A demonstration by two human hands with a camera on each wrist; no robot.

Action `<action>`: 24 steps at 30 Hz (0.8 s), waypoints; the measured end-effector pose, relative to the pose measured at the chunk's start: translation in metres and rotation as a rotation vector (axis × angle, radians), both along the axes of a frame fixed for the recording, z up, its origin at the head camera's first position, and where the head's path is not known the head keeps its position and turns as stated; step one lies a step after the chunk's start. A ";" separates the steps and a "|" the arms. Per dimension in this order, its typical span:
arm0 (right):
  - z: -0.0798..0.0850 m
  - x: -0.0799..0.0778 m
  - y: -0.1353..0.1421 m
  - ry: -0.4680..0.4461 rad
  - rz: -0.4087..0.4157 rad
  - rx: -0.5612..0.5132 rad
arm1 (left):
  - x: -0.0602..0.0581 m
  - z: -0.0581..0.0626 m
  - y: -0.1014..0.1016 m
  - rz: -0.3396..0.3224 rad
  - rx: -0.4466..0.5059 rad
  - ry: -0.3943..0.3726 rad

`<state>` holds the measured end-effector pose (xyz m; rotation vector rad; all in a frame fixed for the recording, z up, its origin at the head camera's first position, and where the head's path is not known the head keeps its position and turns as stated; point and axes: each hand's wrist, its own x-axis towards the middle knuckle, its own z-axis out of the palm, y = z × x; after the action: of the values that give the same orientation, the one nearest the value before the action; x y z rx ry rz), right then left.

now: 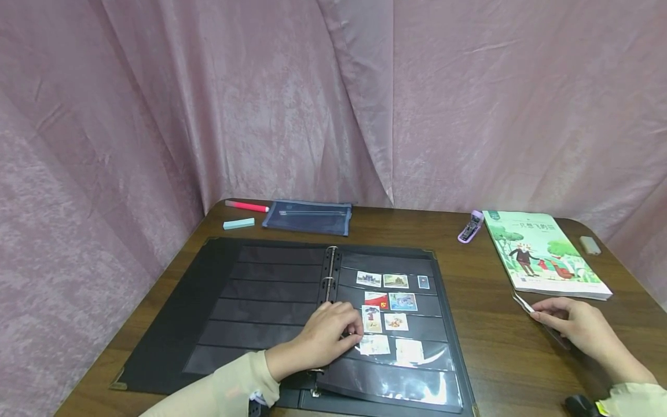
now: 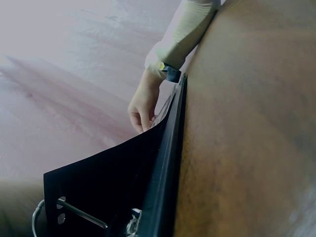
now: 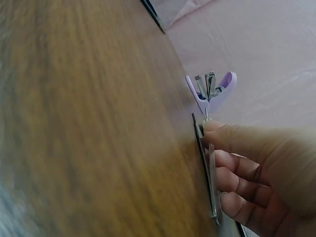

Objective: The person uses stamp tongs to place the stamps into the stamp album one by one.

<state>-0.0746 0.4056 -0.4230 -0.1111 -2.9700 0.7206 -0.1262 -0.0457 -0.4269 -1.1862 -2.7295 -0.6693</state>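
My left hand rests on the inner side of an open black stamp album, by its metal rings. Its fingers are loosely curled beside the stamps, with nothing visible between them. Several small stamps sit in the clear pocket rows of the right page. To the right of the album, my right hand pinches metal tweezers between thumb and fingers, low over the wooden table. The right wrist view shows the tweezers' two slim arms. In the left wrist view, the album page stands raised near the rings.
Beyond the right hand lies a green-covered book, with a purple stapler on its left and a pale eraser on its right. A blue mesh pouch, a red pen and a light-blue stick lie behind the album.
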 end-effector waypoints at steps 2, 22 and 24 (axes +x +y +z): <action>0.000 0.000 0.000 0.014 -0.001 0.010 | 0.000 0.000 0.000 -0.002 0.002 0.000; 0.004 -0.001 -0.002 0.115 0.017 0.079 | 0.000 0.003 -0.003 -0.053 -0.123 0.049; 0.005 -0.002 -0.003 0.132 0.025 0.097 | 0.000 0.004 -0.005 -0.061 -0.135 0.049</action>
<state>-0.0767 0.4027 -0.4177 -0.0187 -2.8778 0.5616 -0.1264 -0.0508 -0.4230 -1.2997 -2.7455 -0.4609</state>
